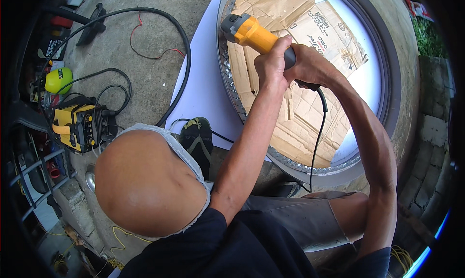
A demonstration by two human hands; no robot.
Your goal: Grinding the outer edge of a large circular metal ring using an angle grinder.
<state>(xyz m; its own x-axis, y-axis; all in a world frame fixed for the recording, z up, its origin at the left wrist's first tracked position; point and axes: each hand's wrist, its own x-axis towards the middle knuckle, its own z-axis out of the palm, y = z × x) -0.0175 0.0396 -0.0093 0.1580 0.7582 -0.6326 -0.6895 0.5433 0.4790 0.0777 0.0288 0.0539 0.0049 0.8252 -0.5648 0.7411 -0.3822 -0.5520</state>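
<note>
A yellow and black angle grinder (259,36) is held over the left part of a large grey ring-shaped frame (387,60). My left hand (273,62) wraps the rear of its yellow body, thumb along the top. Closed round the dark rear handle is my right hand (312,65), partly behind the left. The grinder's head points to the far left; its disc is hidden. A black power cord (319,128) hangs from the handle. Inside the ring lie flattened brown cardboard pieces (310,128). The ring's near-left inner edge looks rough and shiny.
A yellow and black welding machine (77,125) stands at left beside a lime-green round object (58,80). A thick black cable (186,60) loops over the concrete, near a thin red wire (140,24). My bent left knee (150,181) is close by. Grey blocks (433,133) line the right.
</note>
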